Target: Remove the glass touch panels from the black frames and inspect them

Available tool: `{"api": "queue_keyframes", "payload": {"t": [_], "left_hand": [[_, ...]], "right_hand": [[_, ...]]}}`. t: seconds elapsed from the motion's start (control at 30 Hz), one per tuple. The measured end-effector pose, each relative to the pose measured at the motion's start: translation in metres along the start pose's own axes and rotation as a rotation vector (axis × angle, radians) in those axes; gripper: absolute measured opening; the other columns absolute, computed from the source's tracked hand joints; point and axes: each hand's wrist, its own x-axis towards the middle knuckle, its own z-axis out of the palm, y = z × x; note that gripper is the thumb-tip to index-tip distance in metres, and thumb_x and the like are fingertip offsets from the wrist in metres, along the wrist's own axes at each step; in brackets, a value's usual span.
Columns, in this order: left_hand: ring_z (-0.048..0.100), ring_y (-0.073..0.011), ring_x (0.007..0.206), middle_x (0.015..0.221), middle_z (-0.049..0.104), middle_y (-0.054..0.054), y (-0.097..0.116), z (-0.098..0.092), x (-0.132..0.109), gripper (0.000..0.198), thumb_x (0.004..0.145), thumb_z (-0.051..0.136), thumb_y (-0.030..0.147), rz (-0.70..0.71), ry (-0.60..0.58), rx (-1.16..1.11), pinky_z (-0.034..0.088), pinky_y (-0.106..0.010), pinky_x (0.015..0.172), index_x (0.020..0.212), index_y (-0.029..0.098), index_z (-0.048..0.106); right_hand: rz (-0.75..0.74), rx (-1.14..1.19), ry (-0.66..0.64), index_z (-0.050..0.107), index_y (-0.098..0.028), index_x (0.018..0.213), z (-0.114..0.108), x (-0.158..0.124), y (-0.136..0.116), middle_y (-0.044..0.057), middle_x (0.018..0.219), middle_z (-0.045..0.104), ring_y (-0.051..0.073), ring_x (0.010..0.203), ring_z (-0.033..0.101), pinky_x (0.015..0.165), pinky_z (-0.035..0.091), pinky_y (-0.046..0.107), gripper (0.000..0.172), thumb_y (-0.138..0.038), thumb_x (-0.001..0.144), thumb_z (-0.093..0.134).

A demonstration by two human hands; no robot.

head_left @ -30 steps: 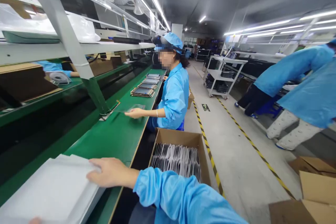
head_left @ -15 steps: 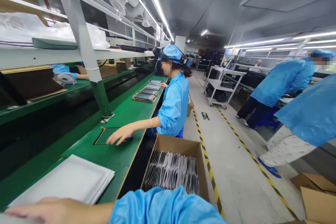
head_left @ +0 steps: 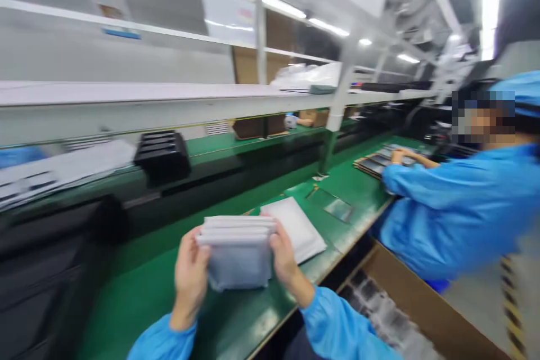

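Observation:
Between my two hands is a small stack of white foam sleeves [head_left: 240, 261], tilted up above the green bench. My left hand [head_left: 190, 270] grips its left edge, thumb on the near face. At the right edge, my right hand [head_left: 284, 253] is closed on the same stack. What the sleeves contain cannot be made out. Just behind my right hand, a flat pile of white sleeves [head_left: 297, 230] lies on the bench [head_left: 253, 320]. Farther along rests a thin glass panel with a dark frame [head_left: 337, 209].
A co-worker in a blue smock [head_left: 455, 202] sits to the right, hands at stacked panels [head_left: 371, 164]. Below the bench edge is a cardboard box [head_left: 413, 287] packed with sleeves. A white post [head_left: 337, 107] rises from the bench. A black slotted holder [head_left: 162, 154] stands at left.
My view has swung left. My hand, low at the left before, is now in front with the other, both holding the sleeve stack. The co-worker's arm has left the framed panel.

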Motion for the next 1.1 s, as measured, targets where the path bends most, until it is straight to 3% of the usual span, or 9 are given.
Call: {"api": "queue_keyframes", "payload": {"t": [0.07,0.13,0.33,0.47,0.63,0.8,0.93,1.1], "left_hand": [[0.072,-0.0261,0.097,0.107,0.076,-0.008,0.004,-0.031,-0.005,0.049,0.083,0.083,0.059,0.005,0.04,0.019,0.06,-0.038,0.085,0.108,0.017,0.076],[0.073,-0.0273,0.093,0.101,0.078,-0.008,0.005,-0.039,-0.013,0.053,0.078,0.084,0.063,-0.013,0.026,0.001,0.059,-0.035,0.082,0.105,0.018,0.078],[0.074,-0.0279,0.1,0.113,0.08,-0.01,0.008,-0.031,-0.016,0.045,0.085,0.08,0.054,-0.057,-0.04,-0.105,0.057,-0.034,0.087,0.115,0.02,0.078],[0.07,-0.0315,0.119,0.129,0.077,-0.013,0.021,-0.03,-0.013,0.041,0.085,0.081,0.052,-0.093,-0.062,-0.171,0.052,-0.038,0.102,0.111,0.02,0.079],[0.068,-0.0332,0.124,0.132,0.076,-0.014,0.036,-0.025,-0.007,0.038,0.081,0.086,0.048,-0.159,-0.012,-0.204,0.05,-0.04,0.106,0.105,0.02,0.08],[0.068,-0.029,0.123,0.129,0.077,-0.01,0.04,-0.027,-0.008,0.05,0.076,0.091,0.042,-0.179,0.044,-0.284,0.051,-0.036,0.104,0.119,0.024,0.075],[0.07,-0.0279,0.114,0.124,0.078,-0.009,0.04,-0.031,-0.012,0.034,0.078,0.09,0.045,-0.197,0.054,-0.314,0.053,-0.035,0.095,0.099,0.023,0.074],[0.069,-0.0288,0.111,0.124,0.077,-0.012,0.045,-0.031,-0.013,0.033,0.076,0.09,0.046,-0.195,0.029,-0.28,0.053,-0.032,0.087,0.078,0.018,0.071]], "right_hand": [[0.02,0.032,0.015,0.075,-0.025,0.128,0.002,-0.002,0.012,0.009,0.13,0.076,0.032,0.124,0.066,0.111,0.047,0.045,0.058,-0.071,0.094,0.063],[0.031,0.031,0.054,0.08,-0.025,0.115,0.003,-0.005,0.016,0.008,0.12,0.079,0.031,0.118,0.068,0.109,0.047,0.043,0.045,-0.062,0.097,0.065],[0.023,0.011,0.107,0.084,-0.025,0.111,0.007,-0.004,0.003,0.009,0.115,0.081,0.03,0.112,0.07,0.104,0.049,0.044,0.035,-0.052,0.098,0.067],[0.017,0.031,0.122,0.086,-0.025,0.09,0.018,0.003,-0.011,0.008,0.103,0.081,0.029,0.107,0.071,0.104,0.049,0.046,0.026,-0.046,0.095,0.07],[0.047,0.073,0.135,0.088,-0.025,0.093,0.029,0.011,-0.025,0.009,0.112,0.081,0.031,0.114,0.069,0.109,0.047,0.051,0.025,-0.044,0.093,0.071],[0.084,0.109,0.156,0.088,-0.026,0.093,0.025,0.015,-0.029,0.01,0.116,0.081,0.032,0.118,0.069,0.11,0.047,0.053,0.024,-0.044,0.092,0.073],[0.085,0.132,0.149,0.088,-0.027,0.095,0.022,0.016,-0.031,0.009,0.118,0.081,0.032,0.12,0.069,0.113,0.046,0.054,0.025,-0.046,0.092,0.073],[0.093,0.131,0.125,0.088,-0.025,0.099,0.022,0.017,-0.032,0.011,0.121,0.081,0.032,0.122,0.069,0.113,0.046,0.054,0.028,-0.047,0.095,0.071]]}}
